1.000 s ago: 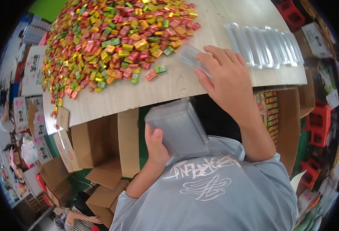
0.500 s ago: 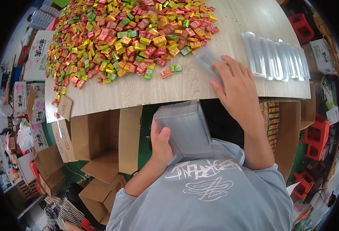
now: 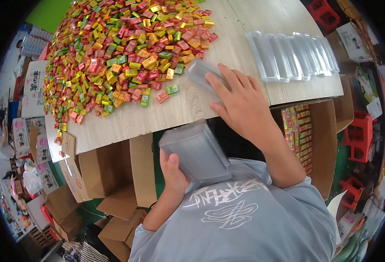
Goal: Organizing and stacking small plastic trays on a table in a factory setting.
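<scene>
The person's left grip [image 3: 175,175] is clasping a thick stack of clear, rectangular plastic trays [image 3: 196,153] just in front of a blue-grey fabric shirt [image 3: 262,209]. The right grip [image 3: 240,102] is reaching over the pale, wood-grained surface [image 3: 238,32], fingers spreading at the near end of a single clear, oblong plastic tray [image 3: 201,73]; I can't tell whether they're pinching it. That tray is showing just beside a broad heap of small, shiny red, yellow and green wrapped pieces [image 3: 127,56].
</scene>
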